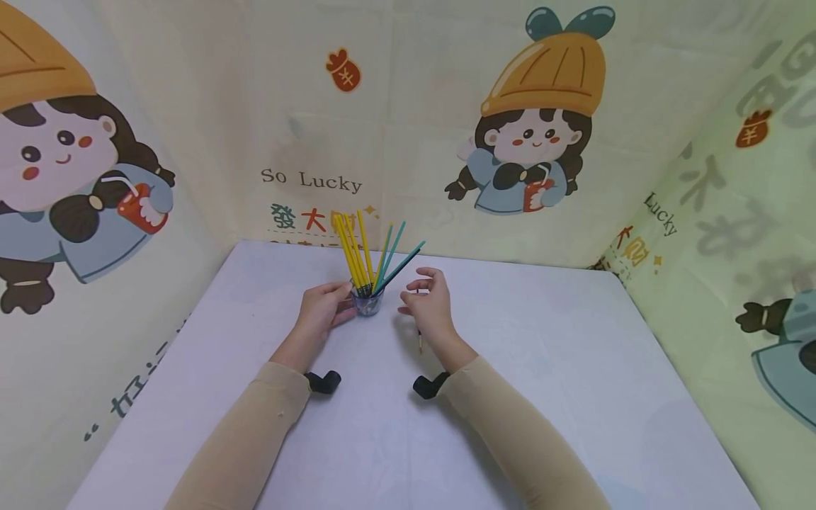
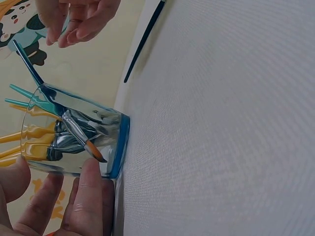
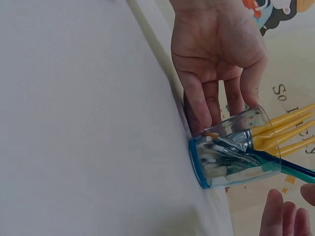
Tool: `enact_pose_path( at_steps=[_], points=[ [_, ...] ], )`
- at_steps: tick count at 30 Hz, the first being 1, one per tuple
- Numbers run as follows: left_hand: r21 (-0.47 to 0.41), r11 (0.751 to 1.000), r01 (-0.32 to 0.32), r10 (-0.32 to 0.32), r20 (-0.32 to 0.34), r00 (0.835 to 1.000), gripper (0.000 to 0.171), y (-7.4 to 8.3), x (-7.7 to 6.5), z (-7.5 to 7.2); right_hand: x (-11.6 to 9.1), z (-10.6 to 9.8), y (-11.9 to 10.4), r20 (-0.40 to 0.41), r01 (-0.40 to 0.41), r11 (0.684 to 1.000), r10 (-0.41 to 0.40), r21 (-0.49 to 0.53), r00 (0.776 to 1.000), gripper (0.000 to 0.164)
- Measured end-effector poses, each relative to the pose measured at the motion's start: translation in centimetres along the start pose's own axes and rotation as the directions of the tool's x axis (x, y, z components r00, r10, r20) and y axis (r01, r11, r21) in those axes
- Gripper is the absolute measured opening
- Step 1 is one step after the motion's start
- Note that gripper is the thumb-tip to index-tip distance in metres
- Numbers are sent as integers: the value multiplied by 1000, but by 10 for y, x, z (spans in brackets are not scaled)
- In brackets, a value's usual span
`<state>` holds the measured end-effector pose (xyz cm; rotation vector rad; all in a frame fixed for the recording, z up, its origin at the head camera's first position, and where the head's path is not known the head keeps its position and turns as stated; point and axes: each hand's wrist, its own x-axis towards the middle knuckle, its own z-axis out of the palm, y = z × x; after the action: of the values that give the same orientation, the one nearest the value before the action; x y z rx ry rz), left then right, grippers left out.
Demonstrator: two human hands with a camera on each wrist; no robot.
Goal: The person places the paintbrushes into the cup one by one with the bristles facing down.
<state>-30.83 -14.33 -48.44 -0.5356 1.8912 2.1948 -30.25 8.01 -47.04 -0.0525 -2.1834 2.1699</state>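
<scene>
A clear glass cup [image 1: 367,306] with a blue base stands upright on the table, holding paintbrushes bristles-down. Several have yellow handles [image 1: 353,248]; others have teal handles [image 1: 393,244], and a dark blue handle [image 2: 28,64] leans toward the right. My left hand [image 1: 324,306] holds the cup's left side, thumb at the rim and fingertips along the wall. To the right of the cup, apart from it, my right hand [image 1: 430,304] hovers with loosely bent fingers and nothing in them. Beneath it a thin dark paintbrush [image 2: 146,39] lies on the table, partly hidden by the hand in the head view.
The white tabletop [image 1: 382,439] runs to a cloth backdrop [image 1: 414,142] with cartoon prints behind, and similar cloth hangs on both sides. A black strap piece [image 1: 324,382] sits at the left wrist, another [image 1: 430,386] at the right.
</scene>
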Motion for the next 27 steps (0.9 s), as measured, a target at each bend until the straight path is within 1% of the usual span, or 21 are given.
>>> enact_pose_path(
  at_steps=[8,14,21,27],
  points=[
    [6,1000,-3,3,8,1000,42,0,-1,0,-2,-11,-3,33,-72,995,74,-75,997,56],
    [17,1000,6,-6,-4,1000,41,1,-2,1,0,-22,1,52,-84,991,90,-108,995,59],
    [18,1000,24,-24,-17,1000,41,2,-2,1,2,-34,3,55,-96,982,106,-163,993,61],
    [15,1000,13,-13,-8,1000,42,1,-1,0,6,-42,0,64,-128,969,144,-212,988,67]
  ],
)
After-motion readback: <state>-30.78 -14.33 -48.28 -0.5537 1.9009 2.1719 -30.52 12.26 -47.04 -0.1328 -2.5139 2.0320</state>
